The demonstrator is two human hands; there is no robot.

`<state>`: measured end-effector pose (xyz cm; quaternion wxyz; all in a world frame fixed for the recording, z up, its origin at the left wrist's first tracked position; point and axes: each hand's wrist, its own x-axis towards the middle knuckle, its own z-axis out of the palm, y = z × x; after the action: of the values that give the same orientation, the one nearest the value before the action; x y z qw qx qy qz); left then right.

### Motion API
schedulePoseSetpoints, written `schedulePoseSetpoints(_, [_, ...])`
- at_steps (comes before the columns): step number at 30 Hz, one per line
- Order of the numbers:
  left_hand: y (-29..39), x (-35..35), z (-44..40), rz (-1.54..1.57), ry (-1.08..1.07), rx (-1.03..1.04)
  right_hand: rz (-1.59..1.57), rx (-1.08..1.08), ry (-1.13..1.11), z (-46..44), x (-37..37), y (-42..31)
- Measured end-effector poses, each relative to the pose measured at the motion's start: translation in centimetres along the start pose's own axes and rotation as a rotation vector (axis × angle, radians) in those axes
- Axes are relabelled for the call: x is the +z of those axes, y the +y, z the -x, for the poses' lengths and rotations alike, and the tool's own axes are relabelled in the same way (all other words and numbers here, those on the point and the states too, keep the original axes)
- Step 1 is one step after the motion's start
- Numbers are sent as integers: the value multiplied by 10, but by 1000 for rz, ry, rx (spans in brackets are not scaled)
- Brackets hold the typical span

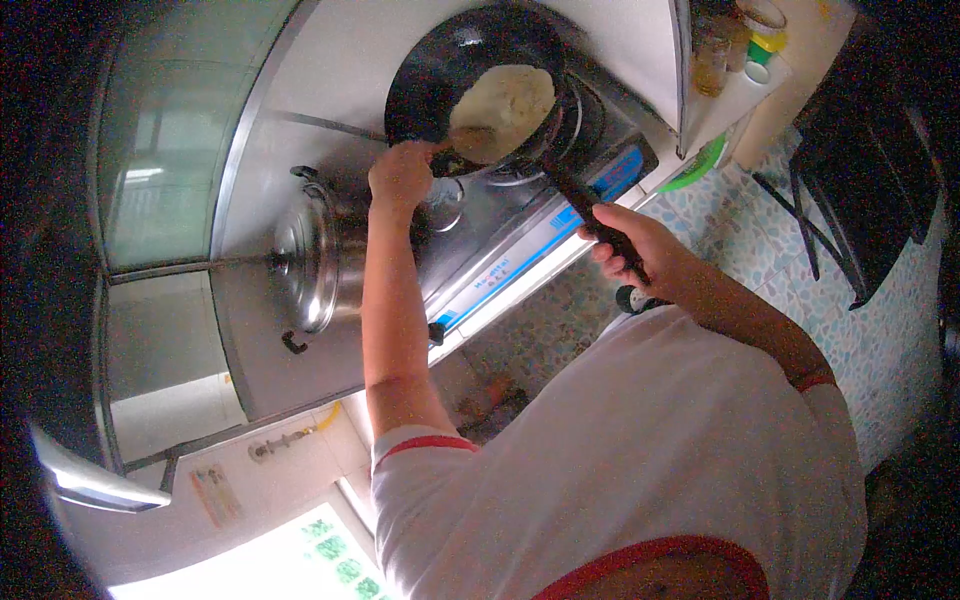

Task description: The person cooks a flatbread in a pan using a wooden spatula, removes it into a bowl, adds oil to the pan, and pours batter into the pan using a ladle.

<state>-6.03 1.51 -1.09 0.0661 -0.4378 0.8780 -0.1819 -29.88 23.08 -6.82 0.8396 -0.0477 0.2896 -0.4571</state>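
Note:
A black wok (pixel 425 75) sits over the stove, with a pale, flat pancake-like piece of food (pixel 515 100) spread across its inside. My right hand (pixel 640 250) is wrapped around the wok's long dark handle (pixel 570 190). At the wok's near-left rim, the fingers of my left hand (pixel 402 180) are closed on a brown spatula-like utensil (pixel 470 138). Its flat end lies against the edge of the food; the exact shape is blurred. A steel pot (pixel 345 255) with a lid (pixel 305 260) stands to the left of my left forearm.
The gas stove (pixel 500 215) has a blue-labelled front (pixel 520 260). Jars (pixel 712 65) stand on a shelf at upper right. A black folding item (pixel 865 190) rests on the patterned floor (pixel 740 260). A gas valve (pixel 280 445) with a yellow hose is at lower left.

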Motion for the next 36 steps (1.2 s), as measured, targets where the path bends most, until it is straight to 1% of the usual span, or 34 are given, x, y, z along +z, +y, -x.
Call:
schedulePoseSetpoints(1, [7, -9, -5, -55, -49, -81, 14, 2, 2, 0, 0, 0])
schedulePoseSetpoints(4, [14, -9, -35, -92, -97, -350, -14, 12, 14, 2, 2, -2])
schedulePoseSetpoints(7, [27, -1, -61, 115, 56, -275, 9, -2, 24, 1, 3, -2])
schedulePoseSetpoints(10, [47, 17, -87, 50, -99, -72, 23, 31, 19, 2, 1, -2])
schedulePoseSetpoints(13, [75, -1, -63, 111, 28, -22, -29, -62, 89, 0, 7, 1])
schedulePoseSetpoints(14, [76, -7, -53, 106, -20, -13, -12, -44, 65, 1, 6, 1])
schedulePoseSetpoints(16, [68, -18, -35, 95, -115, 2, 23, -8, 14, 4, 5, 0])
schedulePoseSetpoints(19, [18, -11, -11, 303, 53, 241, 31, -6, 8, 5, 6, -1])
schedulePoseSetpoints(20, [12, -18, -2, 338, -23, 134, 19, -14, 7, 4, 4, 0])
schedulePoseSetpoints(22, [12, -54, 17, 409, -173, -82, -5, -28, 10, 0, 2, 2])
schedulePoseSetpoints(25, [-27, 13, 8, 212, -126, 9, -5, 6, 15, 4, 4, 0])
schedulePoseSetpoints(28, [-13, 8, -19, -90, -153, -116, 1, 0, -1, 1, 0, 1])
schedulePoseSetpoints(31, [3, 6, -43, -84, -82, -356, -45, -39, 79, -2, 3, 2])
schedulePoseSetpoints(34, [11, 17, -71, 92, 30, -126, -26, 14, 41, 1, 3, -1])
schedulePoseSetpoints(35, [14, 26, -80, 59, 25, -42, -64, -38, 67, -1, 3, 3])
schedulePoseSetpoints(36, [22, 31, -88, 25, 21, 44, -49, -28, 52, -1, 3, 3])
